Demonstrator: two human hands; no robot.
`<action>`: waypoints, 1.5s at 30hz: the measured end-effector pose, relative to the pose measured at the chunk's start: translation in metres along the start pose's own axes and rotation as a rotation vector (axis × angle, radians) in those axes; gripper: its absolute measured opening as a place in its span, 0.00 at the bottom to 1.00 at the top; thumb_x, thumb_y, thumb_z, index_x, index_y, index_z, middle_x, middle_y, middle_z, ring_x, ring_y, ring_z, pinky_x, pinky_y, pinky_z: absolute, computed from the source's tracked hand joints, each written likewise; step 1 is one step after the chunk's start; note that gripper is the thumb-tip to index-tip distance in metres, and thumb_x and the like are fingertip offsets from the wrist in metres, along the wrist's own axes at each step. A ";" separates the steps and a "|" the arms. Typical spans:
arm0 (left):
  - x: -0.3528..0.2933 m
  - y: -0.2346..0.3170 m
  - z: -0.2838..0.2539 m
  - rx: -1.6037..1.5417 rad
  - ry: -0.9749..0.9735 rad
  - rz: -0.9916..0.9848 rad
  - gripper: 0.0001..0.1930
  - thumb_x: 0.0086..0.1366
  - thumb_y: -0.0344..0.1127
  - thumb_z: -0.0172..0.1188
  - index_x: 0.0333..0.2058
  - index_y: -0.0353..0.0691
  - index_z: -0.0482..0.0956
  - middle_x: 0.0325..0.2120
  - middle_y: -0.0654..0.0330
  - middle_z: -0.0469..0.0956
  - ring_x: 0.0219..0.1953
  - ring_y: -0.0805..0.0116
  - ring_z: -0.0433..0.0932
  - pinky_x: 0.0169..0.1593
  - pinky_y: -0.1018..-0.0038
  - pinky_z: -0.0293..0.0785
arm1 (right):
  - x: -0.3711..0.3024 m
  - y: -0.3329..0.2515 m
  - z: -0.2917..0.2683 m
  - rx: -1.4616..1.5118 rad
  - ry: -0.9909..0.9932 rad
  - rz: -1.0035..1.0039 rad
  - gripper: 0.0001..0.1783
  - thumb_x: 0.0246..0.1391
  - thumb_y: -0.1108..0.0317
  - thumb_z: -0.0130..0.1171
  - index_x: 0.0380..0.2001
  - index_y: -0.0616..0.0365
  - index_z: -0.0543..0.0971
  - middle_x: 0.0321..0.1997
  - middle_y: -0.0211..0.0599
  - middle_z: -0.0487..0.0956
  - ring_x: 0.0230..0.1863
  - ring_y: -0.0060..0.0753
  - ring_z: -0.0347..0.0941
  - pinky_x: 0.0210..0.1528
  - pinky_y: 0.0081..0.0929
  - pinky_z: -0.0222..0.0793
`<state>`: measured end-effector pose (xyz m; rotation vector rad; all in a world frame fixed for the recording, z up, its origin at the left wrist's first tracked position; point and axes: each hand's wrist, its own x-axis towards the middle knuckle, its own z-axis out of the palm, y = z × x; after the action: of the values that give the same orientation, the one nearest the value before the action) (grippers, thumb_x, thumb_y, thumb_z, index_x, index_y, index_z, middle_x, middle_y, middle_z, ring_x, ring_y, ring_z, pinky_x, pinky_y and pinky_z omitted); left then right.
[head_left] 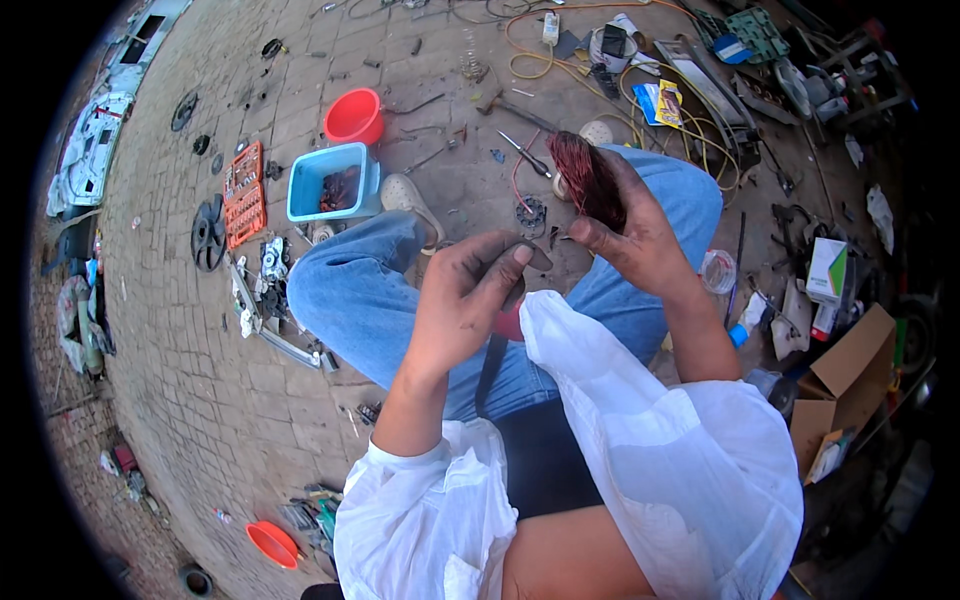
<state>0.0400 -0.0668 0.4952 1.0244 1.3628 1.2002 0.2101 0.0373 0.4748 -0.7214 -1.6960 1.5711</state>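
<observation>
My right hand (640, 240) is wrapped round a bundle of thin dark-red wires (585, 178), held up over my right knee with its cut-looking ends facing up and left. My left hand (472, 292) is closed, thumb pressed against the bent fingers, in front of my lap; anything between them is too small or hidden to make out. A gap separates the two hands. The fingers of both look blackened. On the ground beyond the wire bundle lie a pointed tool with a dark handle (538, 165) and a small round dark part (531, 212).
A light-blue basin (375, 190) with dark reddish pieces and a red bucket (354, 117) stand ahead left, beside an orange socket-set case (243, 195). Yellow cables (640, 85) loop ahead right. A cardboard box (845, 380) stands at right. Metal parts (270, 300) lie by my left knee.
</observation>
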 end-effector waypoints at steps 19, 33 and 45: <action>0.003 -0.005 -0.002 0.107 -0.002 0.009 0.09 0.62 0.33 0.54 0.32 0.31 0.78 0.16 0.67 0.71 0.19 0.84 0.63 0.22 0.84 0.58 | 0.005 0.000 0.006 0.052 0.005 0.024 0.34 0.46 0.63 0.66 0.53 0.65 0.63 0.47 0.34 0.71 0.46 0.21 0.66 0.50 0.22 0.65; 0.007 -0.005 -0.002 -0.007 -0.027 0.021 0.11 0.62 0.35 0.54 0.31 0.31 0.78 0.15 0.67 0.70 0.19 0.82 0.64 0.22 0.84 0.59 | 0.005 -0.003 0.012 -0.057 -0.003 -0.064 0.29 0.49 0.61 0.63 0.49 0.65 0.66 0.41 0.37 0.75 0.41 0.21 0.70 0.46 0.23 0.68; 0.010 -0.006 0.000 -0.039 -0.022 0.020 0.11 0.62 0.35 0.55 0.30 0.31 0.77 0.15 0.66 0.69 0.18 0.82 0.64 0.22 0.83 0.59 | 0.004 -0.008 0.015 -0.096 0.020 -0.078 0.29 0.49 0.59 0.63 0.48 0.66 0.66 0.40 0.41 0.76 0.41 0.25 0.72 0.45 0.25 0.69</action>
<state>0.0383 -0.0577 0.4878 1.0233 1.3105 1.2228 0.1964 0.0301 0.4834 -0.7078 -1.7735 1.4333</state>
